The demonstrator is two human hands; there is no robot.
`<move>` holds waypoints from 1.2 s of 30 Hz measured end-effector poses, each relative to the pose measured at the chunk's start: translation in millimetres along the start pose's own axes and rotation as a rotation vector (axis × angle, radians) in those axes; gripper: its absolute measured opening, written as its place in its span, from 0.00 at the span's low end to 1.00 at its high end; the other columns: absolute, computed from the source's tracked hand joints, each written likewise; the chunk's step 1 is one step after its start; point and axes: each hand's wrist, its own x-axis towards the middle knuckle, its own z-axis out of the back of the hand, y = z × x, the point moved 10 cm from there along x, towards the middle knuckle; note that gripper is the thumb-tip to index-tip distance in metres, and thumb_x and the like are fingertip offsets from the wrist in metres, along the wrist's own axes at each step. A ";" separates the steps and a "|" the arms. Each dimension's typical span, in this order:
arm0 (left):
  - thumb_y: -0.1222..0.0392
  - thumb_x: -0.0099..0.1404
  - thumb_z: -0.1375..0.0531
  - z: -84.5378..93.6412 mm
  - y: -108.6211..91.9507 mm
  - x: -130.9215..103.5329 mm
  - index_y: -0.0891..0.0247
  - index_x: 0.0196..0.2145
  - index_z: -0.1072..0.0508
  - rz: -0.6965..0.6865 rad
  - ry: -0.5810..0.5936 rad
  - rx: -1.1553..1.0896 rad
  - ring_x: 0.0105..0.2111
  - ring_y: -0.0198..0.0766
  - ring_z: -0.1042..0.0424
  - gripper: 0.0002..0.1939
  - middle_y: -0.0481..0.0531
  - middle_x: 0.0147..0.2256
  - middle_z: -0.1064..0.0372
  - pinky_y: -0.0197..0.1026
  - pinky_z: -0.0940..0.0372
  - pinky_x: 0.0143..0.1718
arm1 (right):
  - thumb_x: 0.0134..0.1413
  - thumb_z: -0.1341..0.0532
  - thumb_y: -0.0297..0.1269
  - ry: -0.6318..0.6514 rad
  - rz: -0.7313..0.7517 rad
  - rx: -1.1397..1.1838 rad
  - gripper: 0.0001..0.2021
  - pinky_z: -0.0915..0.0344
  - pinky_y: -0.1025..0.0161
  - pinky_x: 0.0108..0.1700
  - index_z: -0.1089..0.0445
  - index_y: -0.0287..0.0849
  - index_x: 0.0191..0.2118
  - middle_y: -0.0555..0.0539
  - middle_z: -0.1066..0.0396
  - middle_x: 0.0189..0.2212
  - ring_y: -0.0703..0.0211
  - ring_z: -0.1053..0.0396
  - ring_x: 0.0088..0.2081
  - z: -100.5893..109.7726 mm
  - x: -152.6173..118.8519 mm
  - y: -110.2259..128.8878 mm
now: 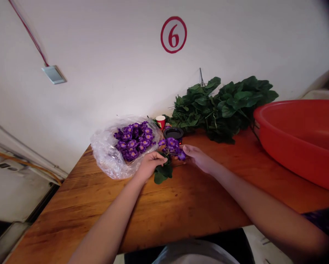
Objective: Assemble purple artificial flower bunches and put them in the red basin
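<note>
My left hand pinches the stem of an artificial flower spray, whose green leaves hang below my fingers. Purple blossoms of this spray stand between my two hands. At their right side, my right hand has its fingers closed against a blossom. Just behind the blossoms sits a small round black pot with a red light at its side. To the left, an open clear plastic bag holds many purple flowers.
Green leaf bunches are piled along the wall behind the wooden table. A big red basin stands at the right. A red and white paper cup is behind the black pot. A wall plate is at upper left.
</note>
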 end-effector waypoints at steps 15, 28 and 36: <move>0.66 0.45 0.29 -7.1 11.3 -8.2 0.67 0.28 0.26 0.296 0.035 -0.409 0.22 0.32 0.28 0.12 0.49 0.25 0.27 0.33 0.35 0.24 | 0.53 0.36 0.47 0.039 0.066 -0.205 0.15 0.36 0.65 0.30 0.30 0.40 0.39 0.46 0.25 0.33 0.63 0.30 0.30 -27.8 -7.6 -0.6; 0.63 0.46 0.29 -15.8 10.7 -11.2 0.67 0.26 0.27 0.302 0.049 -0.411 0.22 0.34 0.29 0.11 0.49 0.23 0.29 0.34 0.36 0.24 | 0.50 0.34 0.50 -0.047 0.082 -0.053 0.16 0.41 0.68 0.20 0.30 0.40 0.29 0.51 0.29 0.23 0.69 0.38 0.19 -36.3 -3.3 4.0; 0.56 0.59 0.39 44.8 -37.5 -27.4 0.64 0.26 0.30 -0.167 -0.521 -0.177 0.27 0.34 0.32 0.09 0.48 0.26 0.32 0.37 0.37 0.32 | 0.42 0.31 0.51 -0.216 0.051 0.063 0.18 0.35 0.65 0.20 0.31 0.40 0.28 0.52 0.31 0.22 0.64 0.34 0.19 -18.4 2.6 -11.0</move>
